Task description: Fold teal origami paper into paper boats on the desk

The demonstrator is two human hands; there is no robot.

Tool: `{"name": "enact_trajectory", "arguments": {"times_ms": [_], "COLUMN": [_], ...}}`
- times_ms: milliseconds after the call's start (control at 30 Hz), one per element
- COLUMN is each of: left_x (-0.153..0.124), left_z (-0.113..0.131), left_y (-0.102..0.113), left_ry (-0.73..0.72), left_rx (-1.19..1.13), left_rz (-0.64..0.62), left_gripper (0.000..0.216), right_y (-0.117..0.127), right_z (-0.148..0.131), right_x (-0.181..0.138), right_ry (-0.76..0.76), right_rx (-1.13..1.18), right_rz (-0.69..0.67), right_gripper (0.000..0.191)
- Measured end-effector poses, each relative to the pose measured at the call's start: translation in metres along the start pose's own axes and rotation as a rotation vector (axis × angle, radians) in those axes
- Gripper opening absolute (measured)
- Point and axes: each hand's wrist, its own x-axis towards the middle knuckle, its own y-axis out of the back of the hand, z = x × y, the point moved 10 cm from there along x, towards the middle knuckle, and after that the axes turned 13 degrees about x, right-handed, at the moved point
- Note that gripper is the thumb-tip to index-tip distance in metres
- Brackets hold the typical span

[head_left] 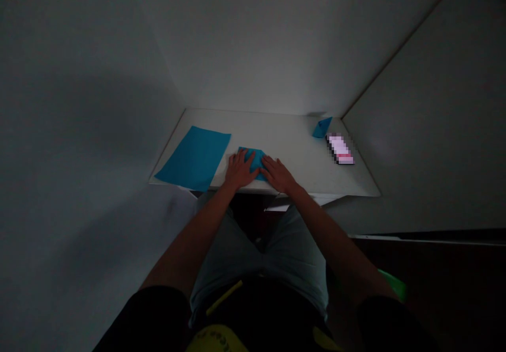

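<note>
A small folded piece of blue paper lies near the front edge of a white table. My left hand rests flat on its left part with fingers stretched out. My right hand lies flat on its right part, fingers spread too. Both hands press on the paper; neither grips it.
A flat sheet of blue paper lies at the table's left, overhanging the front edge. A small folded blue paper shape stands at the back right corner. A phone with a lit screen lies beside it. Grey walls close in on three sides.
</note>
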Motion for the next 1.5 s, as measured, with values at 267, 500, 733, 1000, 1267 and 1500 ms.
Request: {"name": "enact_trajectory", "arguments": {"times_ms": [267,500,733,1000,1267,1500], "left_x": [0.007,0.009,0.014,0.025,0.053,0.056], "left_z": [-0.043,-0.033,-0.021,-0.033,-0.046,-0.046], "left_y": [-0.003,0.000,0.001,-0.007,-0.008,-0.003], "left_ry": [0.339,0.201,0.059,0.131,0.362,0.376], "left_rx": [-0.090,-0.118,-0.189,-0.456,-0.230,-0.423], "left_rz": [0.048,0.141,0.173,0.197,-0.026,-0.006], "left_gripper": [0.068,0.067,0.057,0.081,0.028,0.014], "right_y": [0.008,0.022,0.022,0.026,0.029,0.029], "right_z": [0.005,0.016,0.013,0.011,0.009,0.009], "right_x": [-0.014,-0.043,-0.042,-0.042,-0.042,-0.043], "right_ry": [0.080,0.113,0.106,0.097,0.075,0.070], "right_rx": [-0.102,-0.135,-0.143,-0.121,-0.098,-0.096], "right_rz": [-0.025,-0.040,-0.025,-0.010,-0.011,-0.016], "right_gripper": [0.081,0.084,0.088,0.086,0.085,0.088]}}
